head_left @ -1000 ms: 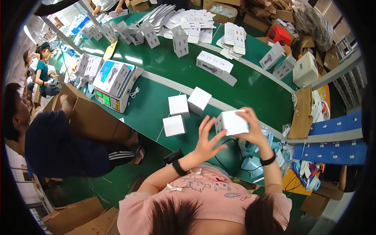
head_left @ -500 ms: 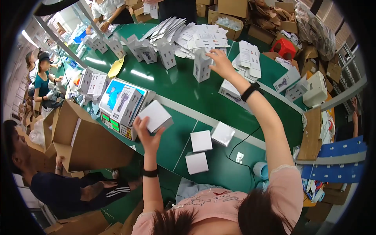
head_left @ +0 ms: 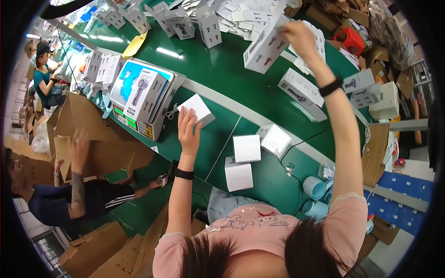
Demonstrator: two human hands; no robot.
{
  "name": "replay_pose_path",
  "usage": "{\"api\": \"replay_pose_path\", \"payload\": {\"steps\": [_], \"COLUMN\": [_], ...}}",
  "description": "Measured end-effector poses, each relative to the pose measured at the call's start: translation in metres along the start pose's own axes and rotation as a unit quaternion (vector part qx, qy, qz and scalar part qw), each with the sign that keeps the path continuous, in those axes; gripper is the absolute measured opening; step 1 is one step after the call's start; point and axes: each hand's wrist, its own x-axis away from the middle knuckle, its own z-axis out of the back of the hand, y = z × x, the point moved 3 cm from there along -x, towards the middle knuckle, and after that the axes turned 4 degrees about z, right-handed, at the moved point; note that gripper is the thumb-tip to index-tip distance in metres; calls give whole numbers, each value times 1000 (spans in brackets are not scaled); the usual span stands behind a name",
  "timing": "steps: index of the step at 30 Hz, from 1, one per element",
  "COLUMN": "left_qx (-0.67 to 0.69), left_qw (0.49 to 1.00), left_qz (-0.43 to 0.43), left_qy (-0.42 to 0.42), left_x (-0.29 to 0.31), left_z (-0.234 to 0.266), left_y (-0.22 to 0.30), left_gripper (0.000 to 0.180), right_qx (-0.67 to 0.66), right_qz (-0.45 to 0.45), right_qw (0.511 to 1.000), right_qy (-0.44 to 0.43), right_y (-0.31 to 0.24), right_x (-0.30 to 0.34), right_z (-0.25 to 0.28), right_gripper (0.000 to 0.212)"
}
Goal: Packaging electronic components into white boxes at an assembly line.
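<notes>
My left hand [head_left: 188, 132] has its fingers along one side of a small plain white box [head_left: 198, 109] and its thumb at the near edge, gripping it beside the scale. Farther out, my right hand [head_left: 300, 39] pinches the upper end of a tall white carton [head_left: 265, 50] with small printed pictures. That carton leans, its lower end toward me over the green table. Nearer me stand two white boxes [head_left: 247, 148] [head_left: 239, 174] touching each other, and another white box [head_left: 276, 140] is close by on the right. A printed carton [head_left: 301, 90] lies to the right, below my right forearm.
A digital scale [head_left: 155, 125] carries a printed carton [head_left: 144, 95]. Several upright cartons [head_left: 209, 30] and a heap of flat cartons [head_left: 232, 16] are at the back. Light-blue cups [head_left: 314, 187] sit near right, by a black cable [head_left: 296, 148]. A co-worker handles a cardboard box [head_left: 99, 153] at left.
My right hand has lifted and tilted the tall carton, which stood upright before. My left hand has moved slightly right and farther out with the white box. The view has shifted.
</notes>
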Motion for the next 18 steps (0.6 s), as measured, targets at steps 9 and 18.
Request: {"api": "replay_pose_path", "payload": {"steps": [9,18], "left_qx": [-40,-117], "left_qw": [997,982], "left_qz": [-23,-106], "left_qy": [63,100], "left_x": [3,6], "left_z": [6,1], "left_y": [8,0], "left_gripper": [18,16], "right_qx": [-104,-39], "right_qz": [-149,-229], "right_qw": [983,970], "right_qy": [25,-73], "right_y": [-75,-139], "right_x": [113,260], "right_z": [253,229], "right_gripper": [15,18]}}
